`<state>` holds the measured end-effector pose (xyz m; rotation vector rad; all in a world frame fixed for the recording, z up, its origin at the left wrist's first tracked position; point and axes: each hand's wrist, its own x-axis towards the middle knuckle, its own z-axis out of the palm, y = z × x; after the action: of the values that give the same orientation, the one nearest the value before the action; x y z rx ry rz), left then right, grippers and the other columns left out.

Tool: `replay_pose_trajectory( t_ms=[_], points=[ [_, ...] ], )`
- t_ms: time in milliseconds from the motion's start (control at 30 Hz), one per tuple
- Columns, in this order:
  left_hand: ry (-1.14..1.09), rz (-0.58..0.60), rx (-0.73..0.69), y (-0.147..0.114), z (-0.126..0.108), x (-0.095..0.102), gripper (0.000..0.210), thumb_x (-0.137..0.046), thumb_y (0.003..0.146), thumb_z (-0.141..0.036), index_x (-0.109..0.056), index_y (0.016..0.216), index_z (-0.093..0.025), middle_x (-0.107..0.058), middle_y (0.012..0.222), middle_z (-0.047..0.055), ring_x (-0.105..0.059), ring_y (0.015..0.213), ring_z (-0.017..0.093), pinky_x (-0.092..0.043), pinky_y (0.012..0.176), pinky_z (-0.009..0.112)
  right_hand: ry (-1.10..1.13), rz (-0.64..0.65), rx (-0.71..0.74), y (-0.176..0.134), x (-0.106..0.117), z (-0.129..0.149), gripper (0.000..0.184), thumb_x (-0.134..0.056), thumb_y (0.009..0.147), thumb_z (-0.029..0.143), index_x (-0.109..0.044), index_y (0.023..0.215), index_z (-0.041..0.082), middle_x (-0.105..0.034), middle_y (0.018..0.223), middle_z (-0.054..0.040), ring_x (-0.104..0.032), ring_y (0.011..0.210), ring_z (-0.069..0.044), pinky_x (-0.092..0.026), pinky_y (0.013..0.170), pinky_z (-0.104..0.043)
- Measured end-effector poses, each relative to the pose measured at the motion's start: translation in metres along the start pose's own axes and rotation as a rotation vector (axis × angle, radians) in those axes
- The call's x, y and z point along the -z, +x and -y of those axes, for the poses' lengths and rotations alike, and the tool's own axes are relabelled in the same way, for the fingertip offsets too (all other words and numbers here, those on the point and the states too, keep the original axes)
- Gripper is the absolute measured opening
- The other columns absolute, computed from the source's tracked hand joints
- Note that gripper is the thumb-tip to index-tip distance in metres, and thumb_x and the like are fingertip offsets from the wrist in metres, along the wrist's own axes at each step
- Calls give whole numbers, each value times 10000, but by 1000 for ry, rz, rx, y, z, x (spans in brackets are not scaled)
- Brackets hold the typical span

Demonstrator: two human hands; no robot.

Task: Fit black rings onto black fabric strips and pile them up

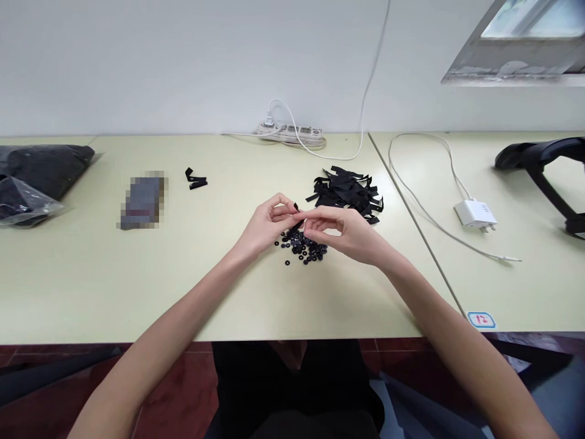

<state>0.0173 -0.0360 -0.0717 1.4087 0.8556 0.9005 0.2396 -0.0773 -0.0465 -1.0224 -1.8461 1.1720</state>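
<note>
We saw a blue-bordered label [481, 320] at the near edge of the pale table [137, 286], to the right, with red characters that we could not read for certain. The white charger [475, 213] farther back bore grey lettering, too small for us to make out, and the markings on the power strip [290, 132] at the far edge were just as illegible. Both forearms reached in from the near side and converged at the middle. Our left hand [269, 224] pinched a black strip [298, 226] between thumb and fingers; our right hand [347, 231] met it with curled fingers, though we could not tell whether these gripped it. The strip was above small black rings [299, 244], with a heap of black strips [345, 190] lying far right of them.
</note>
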Motion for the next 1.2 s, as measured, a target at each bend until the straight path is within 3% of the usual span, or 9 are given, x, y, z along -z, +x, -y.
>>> replay_pose_trajectory(
  t_ms=[167,300,433,633,1033,1200],
  points=[
    [72,27,-62,-2,-3,-2,154,-813,934,-327,-711,971,-217,-796,1023,39,-760,952,176,-586,965,366,-3,-112,-53,2,5,-3,398,-784,985,396,-794,1354,247,-807,1047,-66,-758,955,-228,-664,944,-427],
    [168,38,-49,-3,-8,-2,179,-777,953,-332,-820,1099,-238,-823,1140,68,-774,1048,216,-607,984,395,18,-155,-50,2,6,-4,340,-773,992,427,-799,1287,260,-791,1067,-70,-761,994,-241,-669,967,-456],
    [179,-5,-61,-4,-11,-2,246,-800,933,-310,-823,1168,-240,-832,1176,75,-789,1082,238,-640,984,408,86,-223,-13,2,4,-5,311,-814,959,416,-797,1229,264,-786,1122,-70,-760,1064,-245,-664,1032,-468],
    [168,-76,-172,-7,-11,-7,275,-814,918,-275,-828,1191,-247,-773,1322,76,-779,1078,209,-681,988,387,110,-288,-1,3,-2,-10,259,-846,938,398,-799,1146,252,-785,1032,-53,-771,1010,-235,-678,985,-452],
    [153,-79,-232,-12,-13,-14,341,-819,952,-307,-814,1292,-279,-712,1441,75,-784,1045,198,-701,991,396,-16,-458,86,0,-16,-3,156,-819,954,380,-782,1054,266,-806,1074,-49,-787,970,-236,-681,1015,-487],
    [117,-42,-228,-15,-15,-19,337,-811,959,-281,-816,1296,-293,-714,1435,62,-778,1046,194,-697,997,396,-9,-530,151,-1,-18,-3,57,-820,942,289,-785,984,270,-798,1039,-32,-765,916,-218,-679,959,-474]
  ],
)
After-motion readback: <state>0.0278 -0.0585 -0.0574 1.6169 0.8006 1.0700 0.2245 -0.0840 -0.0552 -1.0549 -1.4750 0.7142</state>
